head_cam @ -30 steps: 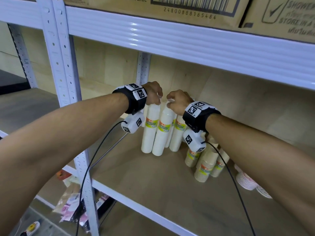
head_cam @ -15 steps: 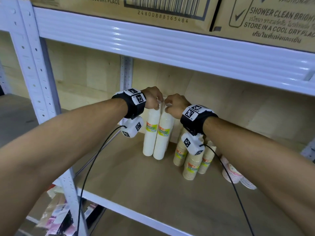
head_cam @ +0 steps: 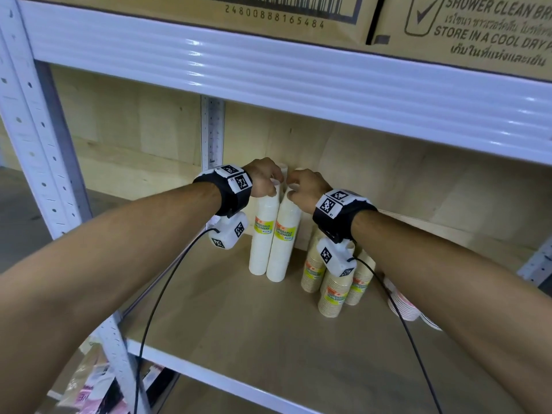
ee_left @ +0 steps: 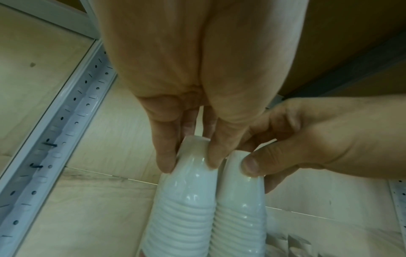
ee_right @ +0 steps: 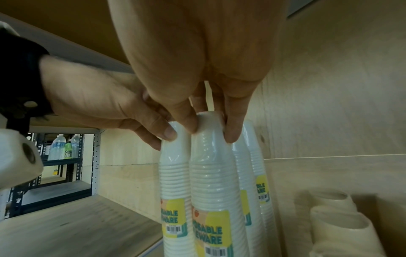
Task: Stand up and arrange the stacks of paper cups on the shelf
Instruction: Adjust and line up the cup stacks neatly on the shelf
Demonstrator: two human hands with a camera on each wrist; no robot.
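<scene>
Head view: two upright white cup stacks (head_cam: 270,237) are pinched at their tops by left hand (head_cam: 263,177) and right hand (head_cam: 307,186) fingers; squaring is judged underway, careful release needed next.

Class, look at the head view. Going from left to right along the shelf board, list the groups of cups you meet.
White cup stack held by the left hand → white cup stack held by the right hand → cluster of cream cup stacks → stack of cups lying on its side.
</scene>
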